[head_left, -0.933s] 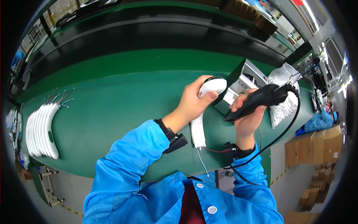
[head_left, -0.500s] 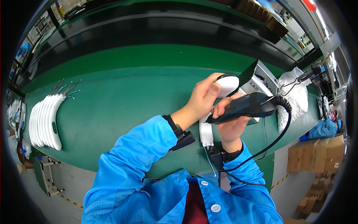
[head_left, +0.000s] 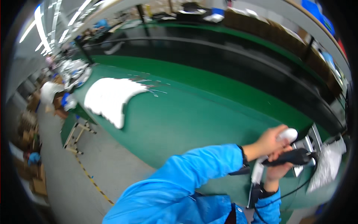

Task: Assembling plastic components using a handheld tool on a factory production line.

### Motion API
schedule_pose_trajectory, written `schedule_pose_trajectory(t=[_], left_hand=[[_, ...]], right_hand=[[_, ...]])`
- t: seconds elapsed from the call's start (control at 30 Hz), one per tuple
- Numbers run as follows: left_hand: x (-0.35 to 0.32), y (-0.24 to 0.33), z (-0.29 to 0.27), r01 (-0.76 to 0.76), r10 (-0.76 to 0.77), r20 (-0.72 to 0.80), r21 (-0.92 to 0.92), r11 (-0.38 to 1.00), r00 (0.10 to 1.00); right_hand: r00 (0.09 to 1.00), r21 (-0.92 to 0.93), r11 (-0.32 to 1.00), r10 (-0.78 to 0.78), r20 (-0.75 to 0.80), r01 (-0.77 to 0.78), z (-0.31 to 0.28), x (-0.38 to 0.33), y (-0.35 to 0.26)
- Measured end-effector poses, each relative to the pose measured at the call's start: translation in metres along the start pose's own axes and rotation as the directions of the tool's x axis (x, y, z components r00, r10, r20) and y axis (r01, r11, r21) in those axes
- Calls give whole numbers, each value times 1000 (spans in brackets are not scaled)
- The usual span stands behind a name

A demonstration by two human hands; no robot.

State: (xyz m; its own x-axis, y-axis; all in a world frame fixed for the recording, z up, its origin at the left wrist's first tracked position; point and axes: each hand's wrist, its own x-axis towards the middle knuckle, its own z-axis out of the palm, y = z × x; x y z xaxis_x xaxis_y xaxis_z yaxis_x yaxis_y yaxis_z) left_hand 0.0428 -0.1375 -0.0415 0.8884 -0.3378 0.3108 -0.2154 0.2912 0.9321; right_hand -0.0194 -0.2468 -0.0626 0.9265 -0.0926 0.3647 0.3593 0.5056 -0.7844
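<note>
My left hand (head_left: 266, 143) grips a white curved plastic housing. Its rounded head (head_left: 288, 134) shows above my fingers, and its narrow lower end (head_left: 257, 171) with a thin wire hangs below. My right hand (head_left: 278, 172) is wrapped round a black corded electric screwdriver (head_left: 294, 156), held sideways across the housing with its tip pointing left. Where the tip meets the housing is blurred and partly hidden by my hands. Off to the left, several similar white curved housings (head_left: 110, 95) lie side by side on the green table, wires sticking out at their far end.
The green bench top (head_left: 179, 123) runs across the view. Right of my hands stand a metal-sided box (head_left: 315, 138) and a clear bag of white pieces (head_left: 328, 164). The screwdriver's cord (head_left: 289, 196) loops down by my right sleeve. A small wheeled frame (head_left: 76, 134) stands on the floor.
The view has swung left, so my hands and the tools now sit at the lower right. Both hands keep their hold on the housing and the electric screwdriver.
</note>
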Motion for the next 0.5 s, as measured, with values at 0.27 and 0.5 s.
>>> schedule_pose_trajectory(t=[0.27, 0.5], left_hand=[[12, 51, -75, 19, 148, -185, 683, 730, 971], [33, 53, -156, 174, 508, -587, 745, 644, 631]], right_hand=[[935, -122, 927, -355, 22, 355, 2, 14, -28], [967, -262, 940, -244, -73, 218, -12, 18, -17]])
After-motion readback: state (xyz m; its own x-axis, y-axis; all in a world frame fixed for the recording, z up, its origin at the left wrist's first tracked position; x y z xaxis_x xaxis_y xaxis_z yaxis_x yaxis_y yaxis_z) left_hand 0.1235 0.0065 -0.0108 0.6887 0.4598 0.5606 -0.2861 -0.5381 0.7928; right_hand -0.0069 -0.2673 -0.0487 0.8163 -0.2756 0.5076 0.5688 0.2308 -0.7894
